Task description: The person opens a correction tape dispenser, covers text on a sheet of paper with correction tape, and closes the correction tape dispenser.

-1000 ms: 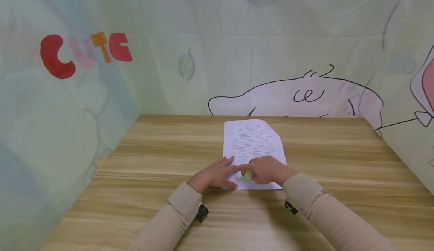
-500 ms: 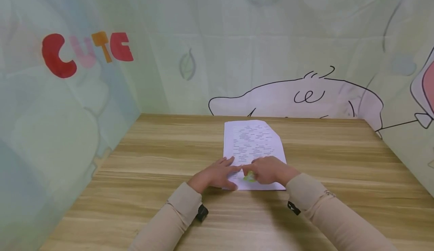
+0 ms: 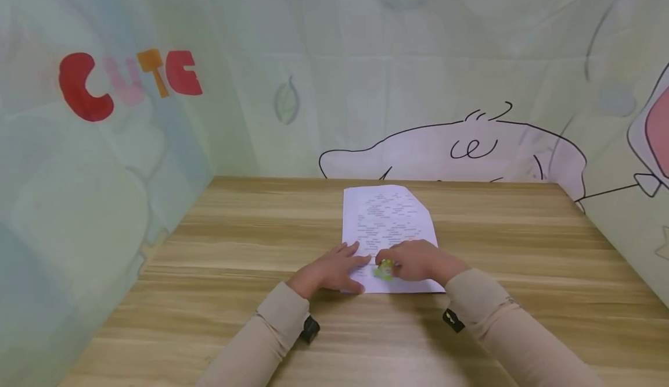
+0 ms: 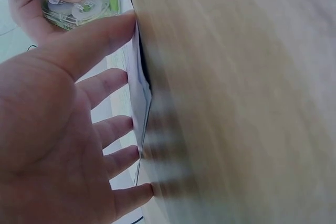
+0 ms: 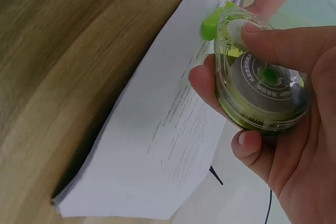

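Note:
A clear-and-green correction tape dispenser point(image 5: 260, 85) is gripped between the thumb and fingers of my right hand point(image 3: 420, 261). Its green tip cap point(image 5: 211, 24) shows at one end in the right wrist view, and whether the tip touches the paper cannot be told. The printed white paper point(image 3: 384, 215) lies on the table beneath both hands. My left hand point(image 3: 334, 269) rests spread on the lower left of the sheet, its fingertips pressing down. In the left wrist view, the dispenser point(image 4: 79, 6) appears just beyond my left thumb.
The wood-grain table point(image 3: 251, 230) reaches back to a fabric backdrop point(image 3: 334, 85) with cartoon drawings. Red, pink and orange letters point(image 3: 86, 88) mark the left side. The sheet's upper right edge is cut or bent at a slant.
My right hand has shifted slightly right with the correction tape dispenser, leaving a gap from my left fingertips and more of the dispenser showing. My left hand stays in place.

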### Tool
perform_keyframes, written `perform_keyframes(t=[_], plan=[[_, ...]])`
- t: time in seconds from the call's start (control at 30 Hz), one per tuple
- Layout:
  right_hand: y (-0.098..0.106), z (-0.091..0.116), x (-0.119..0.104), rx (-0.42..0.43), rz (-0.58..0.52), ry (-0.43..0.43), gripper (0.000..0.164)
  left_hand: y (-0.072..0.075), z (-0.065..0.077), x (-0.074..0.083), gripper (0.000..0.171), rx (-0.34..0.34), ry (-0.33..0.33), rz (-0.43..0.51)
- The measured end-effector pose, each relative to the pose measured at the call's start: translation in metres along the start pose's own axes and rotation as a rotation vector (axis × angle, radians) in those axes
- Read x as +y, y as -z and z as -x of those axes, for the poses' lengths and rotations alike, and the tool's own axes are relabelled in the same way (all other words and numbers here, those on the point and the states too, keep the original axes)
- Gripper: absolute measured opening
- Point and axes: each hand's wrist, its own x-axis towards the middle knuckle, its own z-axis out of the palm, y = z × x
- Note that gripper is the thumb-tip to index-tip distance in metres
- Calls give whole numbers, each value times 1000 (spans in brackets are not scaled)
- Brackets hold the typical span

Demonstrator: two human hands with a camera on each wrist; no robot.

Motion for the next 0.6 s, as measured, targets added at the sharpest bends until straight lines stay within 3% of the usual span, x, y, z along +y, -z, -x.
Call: perform_keyframes(t=[0.33, 0.6], plan=[[0, -2, -8, 1, 69, 1, 29, 0, 1, 0, 66, -4, 1, 6], [-1, 0, -15, 25, 246, 32, 28, 1, 3, 2, 66, -5, 0, -2]])
